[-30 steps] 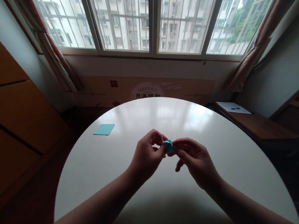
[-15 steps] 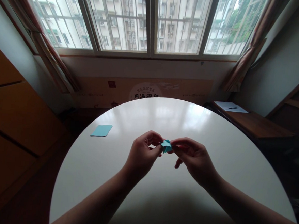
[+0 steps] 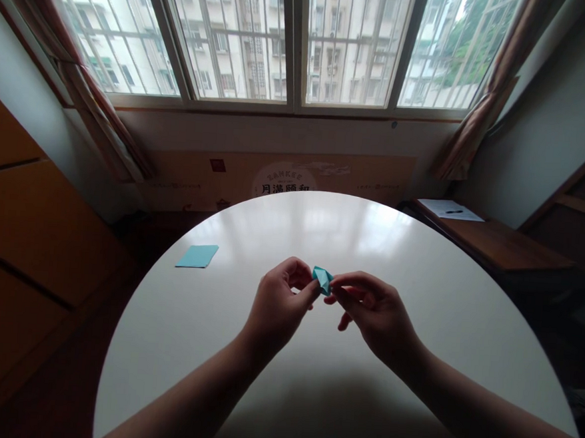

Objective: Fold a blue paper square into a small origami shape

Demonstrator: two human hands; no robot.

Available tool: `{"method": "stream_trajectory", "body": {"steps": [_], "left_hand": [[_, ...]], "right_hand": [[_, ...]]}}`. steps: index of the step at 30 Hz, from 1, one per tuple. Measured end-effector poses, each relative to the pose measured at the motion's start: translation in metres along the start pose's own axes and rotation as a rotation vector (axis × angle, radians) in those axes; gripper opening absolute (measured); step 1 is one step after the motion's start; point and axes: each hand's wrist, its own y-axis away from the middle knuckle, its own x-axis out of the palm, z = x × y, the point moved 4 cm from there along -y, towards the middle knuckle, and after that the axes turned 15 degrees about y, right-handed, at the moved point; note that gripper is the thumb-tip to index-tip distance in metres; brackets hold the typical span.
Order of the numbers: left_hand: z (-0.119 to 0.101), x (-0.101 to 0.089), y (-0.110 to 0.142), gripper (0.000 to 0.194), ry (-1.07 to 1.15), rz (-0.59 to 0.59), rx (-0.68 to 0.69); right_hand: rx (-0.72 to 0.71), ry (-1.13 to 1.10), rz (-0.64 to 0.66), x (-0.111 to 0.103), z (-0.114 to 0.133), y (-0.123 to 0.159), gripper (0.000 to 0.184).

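Observation:
A small folded piece of blue-green paper (image 3: 322, 279) is held up between my hands above the white table. My left hand (image 3: 283, 295) pinches its left side between thumb and fingers. At its right edge, the thumb and forefinger of my right hand (image 3: 369, 301) close on the paper, while the other fingers curl loosely below. The paper shows several creased facets and pointed corners; its far side is hidden. To the left on the table lies a flat stack of square blue-green paper (image 3: 197, 256), apart from both hands.
The round white table (image 3: 200, 386) reflects the barred window (image 3: 344, 49) behind it. At the right stands a brown wooden side table (image 3: 516, 244) bearing a white sheet and a dark pen (image 3: 454, 211). A printed cardboard panel (image 3: 186, 165) leans under the window.
The folded paper has turned between my fingers and shifted slightly left and up, showing different facets. My right hand has moved a little left with it.

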Motion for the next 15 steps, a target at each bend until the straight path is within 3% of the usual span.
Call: {"method": "stream_trajectory", "body": {"steps": [8,15], "left_hand": [[-0.0027,-0.0019,0.0015,0.018,-0.058,-0.032,0.091],[-0.0029,-0.0017,0.0028,0.022,0.026,-0.037,0.123]], "right_hand": [[0.018,-0.028,0.014,-0.0004,0.0019,0.0001,0.017],[0.025,-0.057,0.051,0.0016,0.0042,0.002,0.017]]}}
